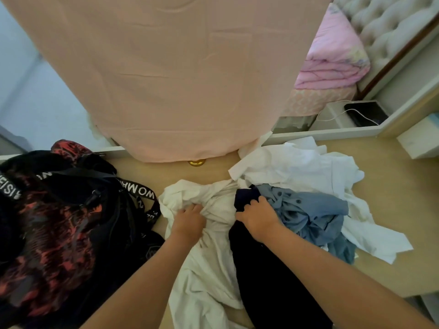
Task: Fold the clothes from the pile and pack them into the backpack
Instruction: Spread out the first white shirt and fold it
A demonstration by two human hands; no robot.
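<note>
Our left hand (188, 220) has its fingers curled into a bunched white garment (206, 269) at near centre. Just right of it, our right hand (257, 218) grips a dark navy garment (268, 281). The pile's blue shirt (311, 210) and white clothes (299, 167) lie right and farther on the wooden surface (394, 193). The black-and-red backpack (57, 224) sits at left, touching the white garment.

pink bedsheet (166, 79), folded pink quilt (332, 58), tufted headboard (384, 22), black tablet (367, 112)
</note>
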